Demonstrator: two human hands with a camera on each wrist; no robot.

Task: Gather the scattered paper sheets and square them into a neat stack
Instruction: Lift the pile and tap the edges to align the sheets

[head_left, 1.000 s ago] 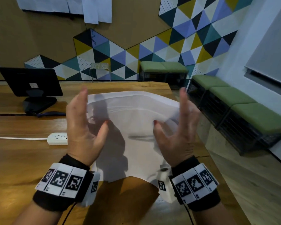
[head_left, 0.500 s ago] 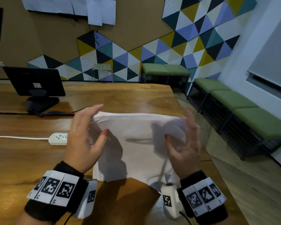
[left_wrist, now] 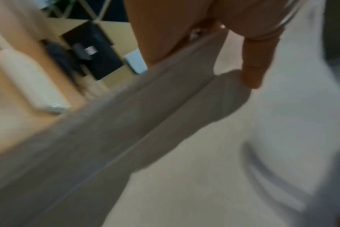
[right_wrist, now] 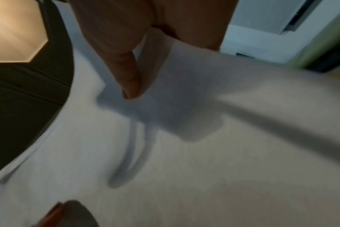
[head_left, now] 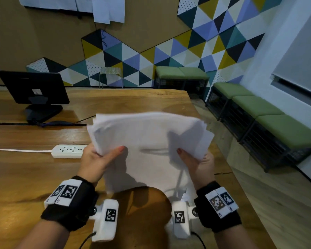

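Observation:
A stack of white paper sheets is held up above the wooden table, its top edges fanned and uneven. My left hand grips the stack's left side, thumb on the front face, fingers hidden behind. My right hand grips the right side the same way, where several sheet corners stick out. In the left wrist view the thumb presses on the paper sheets. The right wrist view shows my thumb lying on the paper sheets. Both wrist views are blurred.
A white power strip with its cord lies on the table left of the stack. A black monitor stands at the back left. The table's right edge runs close by my right hand. Green benches line the wall.
Both hands went from flat palms against the stack's sides to gripping it with thumbs on the front. The stack came down and towards me, and its top edges fanned out.

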